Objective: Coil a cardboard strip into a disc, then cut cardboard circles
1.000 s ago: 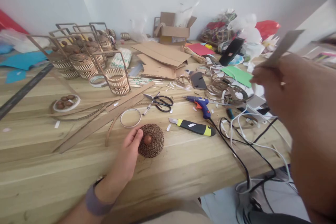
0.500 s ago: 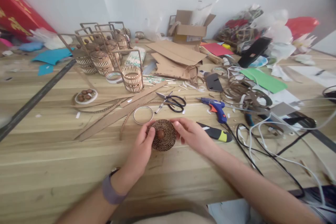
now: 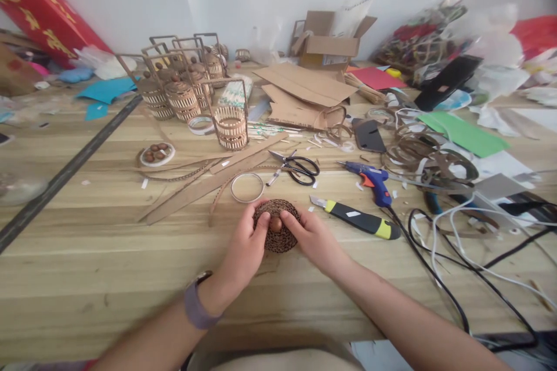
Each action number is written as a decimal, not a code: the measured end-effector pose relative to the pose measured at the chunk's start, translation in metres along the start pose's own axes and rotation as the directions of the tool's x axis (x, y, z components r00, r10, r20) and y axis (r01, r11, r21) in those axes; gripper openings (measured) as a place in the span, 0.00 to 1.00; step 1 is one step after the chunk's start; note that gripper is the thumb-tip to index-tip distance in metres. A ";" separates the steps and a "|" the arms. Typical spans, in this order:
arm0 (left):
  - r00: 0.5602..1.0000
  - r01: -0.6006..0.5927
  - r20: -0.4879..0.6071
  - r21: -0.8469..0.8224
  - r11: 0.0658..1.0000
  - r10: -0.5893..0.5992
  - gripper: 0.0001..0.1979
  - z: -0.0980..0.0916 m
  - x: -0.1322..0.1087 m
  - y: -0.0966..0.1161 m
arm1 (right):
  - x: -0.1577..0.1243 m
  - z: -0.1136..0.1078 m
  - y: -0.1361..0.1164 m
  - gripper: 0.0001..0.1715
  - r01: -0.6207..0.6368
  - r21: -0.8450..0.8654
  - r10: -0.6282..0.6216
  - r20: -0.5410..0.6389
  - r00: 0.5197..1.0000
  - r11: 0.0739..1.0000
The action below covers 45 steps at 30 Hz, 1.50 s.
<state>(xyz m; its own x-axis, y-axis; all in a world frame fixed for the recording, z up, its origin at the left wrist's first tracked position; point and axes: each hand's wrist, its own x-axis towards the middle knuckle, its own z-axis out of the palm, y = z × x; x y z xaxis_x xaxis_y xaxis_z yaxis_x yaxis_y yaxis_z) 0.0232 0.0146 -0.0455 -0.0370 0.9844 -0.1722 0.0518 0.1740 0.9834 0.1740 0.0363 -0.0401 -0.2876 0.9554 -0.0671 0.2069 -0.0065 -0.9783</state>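
Observation:
A round lid of coiled corrugated cardboard (image 3: 282,242) with a brown wooden bead (image 3: 275,224) at its centre is held above the table's near part. My left hand (image 3: 243,243) grips its left edge, thumb on top by the bead. On the other side my right hand (image 3: 319,243) grips the right edge, its thumb also on top near the bead. The fingers beneath are hidden. Just beyond lie a pale ring (image 3: 247,187), black-handled scissors (image 3: 300,169) and a pen (image 3: 275,176). A utility knife (image 3: 361,219) rests right of my right hand.
A blue glue gun (image 3: 369,179) lies at right, near tangled cables (image 3: 439,232). Cardboard strips (image 3: 195,194) and a dish of beads (image 3: 157,154) are at left. Several small handled baskets (image 3: 183,98) stand behind, beside flat cardboard (image 3: 304,87) and a carton (image 3: 328,46).
My right hand has closed in on the lid, its thumb now on top by the bead. The utility knife's blade has come into sight. The view has shifted slightly.

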 end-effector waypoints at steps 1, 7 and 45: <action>1.000 -0.002 0.002 0.000 1.000 0.002 0.23 0.000 0.000 -0.001 | 0.000 0.001 0.000 0.22 -0.005 0.026 0.005 0.004 1.000 1.000; 1.000 0.003 0.020 -0.042 0.999 -0.002 0.24 0.000 0.000 -0.002 | -0.003 0.005 0.002 0.24 -0.020 0.143 0.019 0.008 1.000 0.989; 0.923 0.269 0.370 -0.415 0.869 -0.109 0.21 -0.016 0.019 0.019 | 0.010 -0.029 0.000 0.21 -0.347 0.573 0.245 0.250 0.937 0.742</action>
<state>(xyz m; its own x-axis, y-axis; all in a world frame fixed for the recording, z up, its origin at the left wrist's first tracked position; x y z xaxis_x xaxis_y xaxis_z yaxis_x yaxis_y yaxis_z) 0.0077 0.0366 -0.0288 0.3299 0.8994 -0.2869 -0.3789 0.4045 0.8324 0.1980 0.0541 -0.0357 -0.4519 0.8197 -0.3519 -0.2824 -0.5056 -0.8152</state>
